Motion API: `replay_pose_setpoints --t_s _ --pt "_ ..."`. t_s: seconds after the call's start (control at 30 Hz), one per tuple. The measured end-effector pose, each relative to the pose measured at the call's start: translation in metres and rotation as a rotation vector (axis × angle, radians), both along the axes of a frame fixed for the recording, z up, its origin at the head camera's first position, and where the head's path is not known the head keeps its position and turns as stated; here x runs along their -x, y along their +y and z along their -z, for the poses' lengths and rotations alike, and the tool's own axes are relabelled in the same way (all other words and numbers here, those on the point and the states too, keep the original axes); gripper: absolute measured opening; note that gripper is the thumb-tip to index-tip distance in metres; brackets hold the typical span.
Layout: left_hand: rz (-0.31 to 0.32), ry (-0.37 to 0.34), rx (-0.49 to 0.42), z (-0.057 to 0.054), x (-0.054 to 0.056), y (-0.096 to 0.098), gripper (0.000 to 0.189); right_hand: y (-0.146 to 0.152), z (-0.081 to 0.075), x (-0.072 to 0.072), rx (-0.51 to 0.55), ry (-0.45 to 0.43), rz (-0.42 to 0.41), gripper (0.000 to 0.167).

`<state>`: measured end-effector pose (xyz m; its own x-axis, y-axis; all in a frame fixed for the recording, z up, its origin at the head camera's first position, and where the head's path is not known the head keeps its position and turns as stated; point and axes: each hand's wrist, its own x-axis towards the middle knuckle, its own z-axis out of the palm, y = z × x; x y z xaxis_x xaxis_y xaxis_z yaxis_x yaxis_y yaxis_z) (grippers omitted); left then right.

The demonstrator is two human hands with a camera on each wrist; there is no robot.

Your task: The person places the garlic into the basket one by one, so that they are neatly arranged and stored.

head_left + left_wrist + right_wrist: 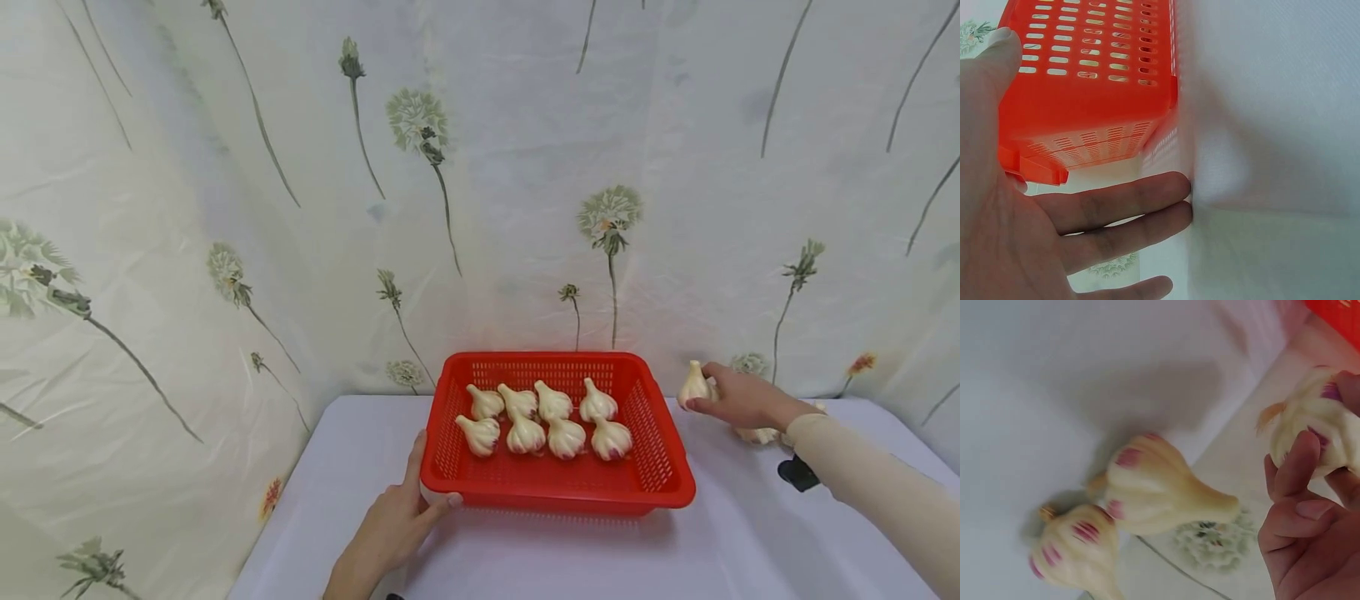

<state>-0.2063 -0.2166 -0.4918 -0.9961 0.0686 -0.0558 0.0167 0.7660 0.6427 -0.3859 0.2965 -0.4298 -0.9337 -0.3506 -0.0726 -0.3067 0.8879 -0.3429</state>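
Observation:
In the head view my right hand (742, 398) holds a cream garlic bulb (695, 386) to the right of the red basket (555, 498), stem pointing up. The right wrist view shows fingers and thumb curled around this garlic bulb (1316, 425), with its purple streaks and root tuft visible. Two more garlic bulbs (1160, 487) lie on the table beyond it, partly hidden by the right arm in the head view. At the basket's near left corner rests my left hand (393, 521), thumb and index finger against the rim, the other fingers extended towards the table.
Several garlic bulbs (566, 437) lie in two rows inside the basket. A white-covered table (352, 442) carries everything. Right behind it hangs a pale curtain (510, 250) printed with dandelions, which also runs along the left side.

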Motion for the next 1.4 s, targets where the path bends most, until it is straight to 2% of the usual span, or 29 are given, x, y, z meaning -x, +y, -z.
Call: replay_pose_setpoints --t_s 0.27,0.47,0.73,0.83,1.1,1.4 --pt "0.000 0.000 0.004 0.000 0.003 -0.001 0.112 -0.015 -0.029 0.008 0.043 0.088 -0.015 0.082" --pt "0.001 0.008 0.008 -0.001 0.004 -0.002 0.112 -0.033 -0.040 0.012 0.056 0.086 -0.033 0.080" --pt "0.006 0.001 0.004 -0.001 0.004 -0.002 0.112 -0.076 -0.057 0.001 0.127 0.101 -0.116 0.068" --pt "0.006 0.006 0.000 -0.001 0.004 -0.002 0.113 -0.095 -0.060 -0.005 0.143 0.106 -0.164 0.065" --pt "0.006 0.018 0.004 -0.001 0.004 -0.004 0.111 -0.141 -0.058 -0.017 0.146 0.097 -0.273 0.074" --pt "0.006 -0.003 -0.006 0.001 0.003 -0.003 0.111 -0.172 -0.053 -0.021 0.172 0.059 -0.359 0.068"
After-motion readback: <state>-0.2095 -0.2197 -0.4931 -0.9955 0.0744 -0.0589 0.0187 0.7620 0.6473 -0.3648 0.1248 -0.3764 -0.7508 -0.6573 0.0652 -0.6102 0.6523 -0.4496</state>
